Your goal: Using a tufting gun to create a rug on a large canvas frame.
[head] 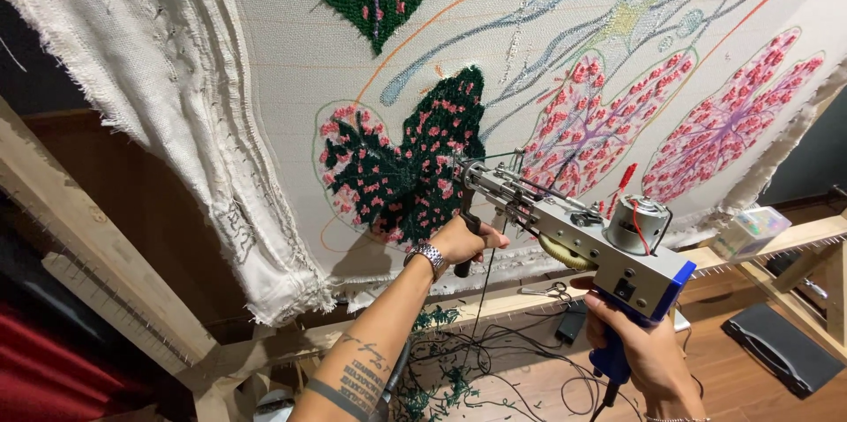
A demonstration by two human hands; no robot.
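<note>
My right grip [637, 347] is clamped on the blue handle of the tufting gun [573, 232]; my left grip [460, 241] is closed round its black front handle, needle tip against the dark green leaf [415, 166] on the stretched cloth [291, 60].

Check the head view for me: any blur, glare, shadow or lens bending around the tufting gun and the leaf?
Head view: sharp on the tufting gun and the dark green leaf, with no motion blur on the left hand or right hand; a soft shadow falls on the cloth below the left hand; wide-angle bending curves the wooden frame and cloth edges; no glare, dim corners.
</note>
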